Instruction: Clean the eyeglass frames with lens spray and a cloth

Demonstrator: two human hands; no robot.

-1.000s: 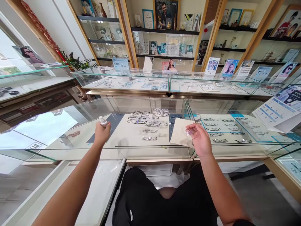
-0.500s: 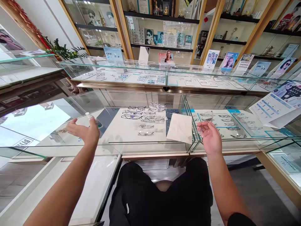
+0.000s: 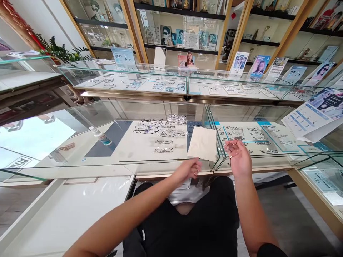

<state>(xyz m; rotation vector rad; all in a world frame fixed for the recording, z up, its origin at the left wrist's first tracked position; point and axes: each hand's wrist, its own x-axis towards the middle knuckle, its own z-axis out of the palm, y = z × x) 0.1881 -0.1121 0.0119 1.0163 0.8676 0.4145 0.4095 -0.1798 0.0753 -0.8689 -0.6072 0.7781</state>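
Note:
My right hand (image 3: 240, 160) is raised over the right part of the glass counter, its fingers closed on a pair of eyeglasses (image 3: 233, 153) with a thin rim, partly covered by the fingers. My left hand (image 3: 188, 169) is by the counter's front edge, just below a beige cloth (image 3: 203, 144). Its fingers are loosely bent and a little apart, with nothing seen in them. The cloth lies flat on the glass top. Away to the left, a small white spray bottle (image 3: 101, 136) with a bluish label stands on the counter.
Rows of eyeglass frames (image 3: 164, 142) lie inside the glass display case (image 3: 150, 168). A calendar (image 3: 314, 114) stands at the right. An open white drawer (image 3: 72, 210) juts out at lower left. Another glass case (image 3: 128, 91) runs behind, with shelves beyond.
My left hand has left the area beside the spray bottle and swung right, down to near the beige cloth. My right hand still holds the eyeglasses in about the same place.

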